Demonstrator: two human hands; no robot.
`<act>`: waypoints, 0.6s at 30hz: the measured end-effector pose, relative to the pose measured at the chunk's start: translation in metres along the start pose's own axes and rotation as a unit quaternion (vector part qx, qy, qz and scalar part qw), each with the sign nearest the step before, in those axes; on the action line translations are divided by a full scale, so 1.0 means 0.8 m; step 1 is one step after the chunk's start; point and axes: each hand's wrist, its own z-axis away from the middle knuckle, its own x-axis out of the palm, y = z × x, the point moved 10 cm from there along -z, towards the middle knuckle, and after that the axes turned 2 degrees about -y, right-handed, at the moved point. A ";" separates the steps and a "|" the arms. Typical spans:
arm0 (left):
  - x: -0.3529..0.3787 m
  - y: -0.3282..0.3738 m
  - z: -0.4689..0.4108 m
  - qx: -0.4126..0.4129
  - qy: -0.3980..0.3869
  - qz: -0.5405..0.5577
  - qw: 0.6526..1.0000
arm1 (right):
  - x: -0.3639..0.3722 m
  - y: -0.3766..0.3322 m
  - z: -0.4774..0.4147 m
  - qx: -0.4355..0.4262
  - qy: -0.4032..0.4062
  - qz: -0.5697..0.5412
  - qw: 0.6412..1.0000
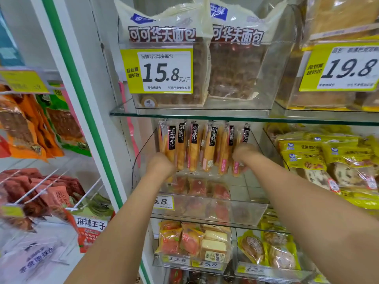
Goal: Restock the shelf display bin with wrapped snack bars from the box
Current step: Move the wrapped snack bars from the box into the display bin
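Observation:
Several wrapped snack bars [193,147], orange-yellow with black vertical labels, stand upright in a row above the clear display bin [249,212] on the middle shelf. My left hand [161,163] grips the left end of the row from below. At the right end, my right hand [244,154] holds the outer bars, its fingers curled round them. Both hands squeeze the row between them. Red-wrapped bars lie at the bottom of the bin under the row. The box is not in view.
A glass shelf [225,117] with bread bags in a clear bin [276,78] hangs just above the row. Yellow snack packs [320,158] fill the bin to the right. A green-edged white upright [86,111] stands on the left, with hanging packets [30,128] beyond it.

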 end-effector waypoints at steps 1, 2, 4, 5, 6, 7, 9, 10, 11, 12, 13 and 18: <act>0.000 0.000 -0.003 -0.003 0.000 -0.020 1.000 | -0.003 0.001 0.000 0.005 -0.004 -0.006 1.000; 0.001 0.000 -0.005 -0.007 0.000 -0.037 0.999 | -0.006 0.002 0.002 0.010 -0.007 -0.007 1.000; 0.006 -0.004 -0.012 -0.007 0.004 -0.049 0.999 | -0.009 0.002 0.006 0.012 -0.007 0.013 1.000; 0.009 -0.006 -0.017 -0.006 0.005 -0.044 0.999 | -0.011 -0.001 0.008 0.009 -0.003 0.031 0.999; 0.011 -0.006 -0.020 -0.003 0.007 -0.033 0.999 | -0.011 -0.003 0.010 0.003 0.001 0.046 0.999; 0.011 -0.006 -0.023 0.001 0.012 -0.021 1.000 | -0.011 -0.005 0.012 -0.002 0.003 0.057 0.998; 0.007 -0.007 -0.030 0.003 0.028 0.007 1.000 | -0.010 -0.007 0.013 -0.010 -0.001 0.082 0.997; 0.006 -0.007 -0.033 0.003 0.034 0.025 0.999 | -0.011 -0.008 0.014 -0.014 0.000 0.087 0.996; 0.005 -0.006 -0.037 0.003 0.039 0.036 0.999 | -0.011 -0.008 0.013 -0.016 0.000 0.093 0.996; 0.003 -0.006 -0.040 0.003 0.044 0.040 0.998 | -0.011 -0.008 0.012 -0.016 0.001 0.099 0.995; 0.002 -0.006 -0.042 0.000 0.046 0.037 0.998 | -0.010 -0.007 0.011 -0.015 0.002 0.102 0.995; 0.005 -0.001 -0.046 -0.012 0.001 -0.061 0.998 | -0.015 -0.012 0.006 -0.034 0.043 0.081 0.995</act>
